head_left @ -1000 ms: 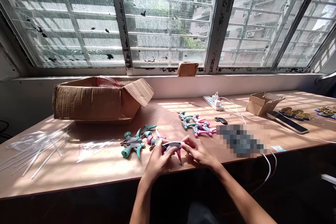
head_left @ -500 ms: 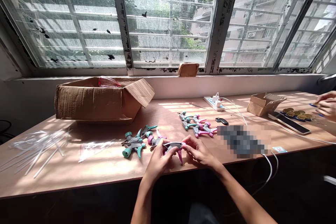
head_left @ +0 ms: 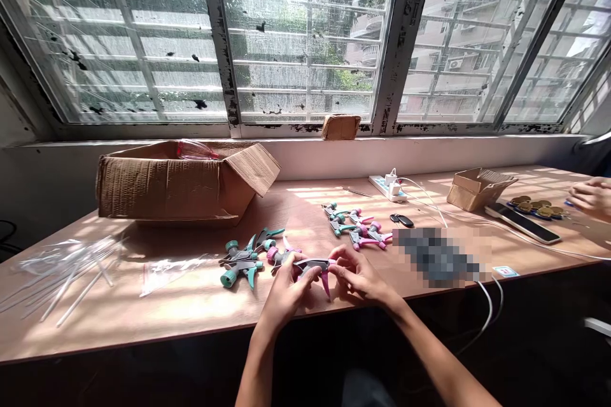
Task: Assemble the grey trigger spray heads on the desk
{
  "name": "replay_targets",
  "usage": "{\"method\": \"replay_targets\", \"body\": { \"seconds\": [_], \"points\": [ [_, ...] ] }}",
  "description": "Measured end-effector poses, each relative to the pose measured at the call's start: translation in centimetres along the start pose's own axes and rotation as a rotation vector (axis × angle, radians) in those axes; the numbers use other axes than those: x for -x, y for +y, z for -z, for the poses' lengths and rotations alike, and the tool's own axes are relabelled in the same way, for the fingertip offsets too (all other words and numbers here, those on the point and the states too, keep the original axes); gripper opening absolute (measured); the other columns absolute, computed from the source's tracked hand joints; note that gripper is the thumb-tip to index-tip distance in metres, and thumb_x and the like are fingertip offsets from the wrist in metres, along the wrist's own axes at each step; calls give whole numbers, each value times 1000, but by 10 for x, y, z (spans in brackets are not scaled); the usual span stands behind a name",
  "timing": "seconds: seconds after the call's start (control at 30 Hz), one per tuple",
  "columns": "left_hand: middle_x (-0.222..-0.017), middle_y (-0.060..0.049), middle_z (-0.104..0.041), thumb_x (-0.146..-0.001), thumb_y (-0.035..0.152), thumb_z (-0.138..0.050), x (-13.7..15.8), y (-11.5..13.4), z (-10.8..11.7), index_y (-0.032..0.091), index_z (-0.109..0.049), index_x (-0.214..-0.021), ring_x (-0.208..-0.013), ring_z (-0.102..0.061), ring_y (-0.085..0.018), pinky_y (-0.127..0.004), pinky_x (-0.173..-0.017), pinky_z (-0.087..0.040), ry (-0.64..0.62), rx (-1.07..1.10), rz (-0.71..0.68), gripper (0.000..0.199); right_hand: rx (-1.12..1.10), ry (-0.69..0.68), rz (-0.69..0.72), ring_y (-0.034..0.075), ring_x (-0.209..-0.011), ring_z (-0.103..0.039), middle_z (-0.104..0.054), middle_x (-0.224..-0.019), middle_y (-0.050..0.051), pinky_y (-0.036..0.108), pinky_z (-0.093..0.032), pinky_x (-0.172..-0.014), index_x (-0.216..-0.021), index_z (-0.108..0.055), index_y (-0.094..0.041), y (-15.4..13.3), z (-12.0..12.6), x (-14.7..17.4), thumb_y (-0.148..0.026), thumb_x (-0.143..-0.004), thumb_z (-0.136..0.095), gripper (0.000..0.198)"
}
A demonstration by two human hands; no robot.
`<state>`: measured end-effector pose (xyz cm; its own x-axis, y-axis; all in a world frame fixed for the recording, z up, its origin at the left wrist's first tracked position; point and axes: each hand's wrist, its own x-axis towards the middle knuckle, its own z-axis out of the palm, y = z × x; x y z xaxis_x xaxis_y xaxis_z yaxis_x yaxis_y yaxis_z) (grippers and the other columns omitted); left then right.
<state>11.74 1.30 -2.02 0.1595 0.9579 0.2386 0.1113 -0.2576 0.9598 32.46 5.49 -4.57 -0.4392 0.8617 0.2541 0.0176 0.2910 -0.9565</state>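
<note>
My left hand (head_left: 285, 292) is closed round the body of a grey and pink trigger spray head (head_left: 312, 264), just above the table's front edge. At its right end, the fingers of my right hand (head_left: 358, 275) pinch the pink nozzle. The pink trigger (head_left: 325, 284) points downward between the two hands. Left of them lie several green and grey spray heads (head_left: 242, 265), with a pink-collared spray head (head_left: 278, 255) close behind my left hand. Farther back to the right is another group of green and pink spray heads (head_left: 356, 226).
A cardboard box (head_left: 160, 187) stands at the back left. Clear plastic tubes (head_left: 79, 276) and a plastic bag (head_left: 169, 272) lie in front. Rightward are a power strip (head_left: 387, 187), a small box (head_left: 472, 189), a phone (head_left: 522, 222) and a co-worker's hand (head_left: 592, 197).
My hands keep the same hold on the spray head, with hardly any movement. The co-worker's hand at the right has shifted slightly. The whole view has moved a little.
</note>
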Motion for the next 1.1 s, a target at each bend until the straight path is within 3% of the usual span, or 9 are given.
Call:
{"method": "replay_targets", "body": {
  "seconds": [0.3, 0.53, 0.67, 0.8, 0.93, 1.1],
  "points": [
    [-81, 1, -67, -91, 47, -66, 3, 5, 1, 22, -58, -95, -67, -59, -17, -27, -62, -43, -47, -40, -6, 26, 101, 21, 54, 11, -60, -47, -54, -70, -4, 24, -35, -56, -94, -62, -20, -5, 1, -1, -64, -89, -66, 45],
    [-88, 0, -70, -88, 45, -70, 4, 6, -3, 22, -58, -96, -76, -64, -20, -29, -69, -45, -24, -75, 13, 27, 184, -34, 37, 11, -54, -35, -44, -58, -3, 26, -27, -52, -63, -47, -19, -18, -2, 2, -66, -100, -42, 60],
    [-85, -1, -71, -89, 48, -68, 3, 4, -3, 22, -59, -95, -75, -65, -21, -29, -67, -45, -43, -16, 20, 29, 160, -44, 28, 11, -51, -41, -47, -60, -4, 24, -32, -49, -77, -53, -20, -10, -4, 1, -70, -99, -39, 56],
    [-80, 0, -70, -90, 49, -68, 0, -1, 0, 22, -59, -95, -74, -65, -21, -28, -65, -44, -33, 12, 20, 29, 167, -53, 41, 12, -53, -49, -53, -65, -5, 23, -38, -52, -97, -55, -22, -6, -3, 1, -70, -93, -54, 49],
    [-76, 2, -68, -89, 47, -69, 2, -3, 1, 22, -58, -95, -70, -64, -20, -29, -65, -44, -49, -11, 31, 28, 251, -35, 81, 13, -62, -47, -53, -67, -2, 24, -35, -58, -77, -57, -20, -13, 0, 2, -67, -95, -54, 50],
    [-87, 0, -71, -90, 45, -68, 4, -3, -2, 23, -56, -101, -82, -66, -23, -31, -74, -46, -23, -29, 9, 28, 280, -67, 68, 12, -54, -37, -43, -58, -3, 26, -28, -53, -64, -50, -19, -17, -2, 1, -67, -101, -37, 62]
  ]
}}
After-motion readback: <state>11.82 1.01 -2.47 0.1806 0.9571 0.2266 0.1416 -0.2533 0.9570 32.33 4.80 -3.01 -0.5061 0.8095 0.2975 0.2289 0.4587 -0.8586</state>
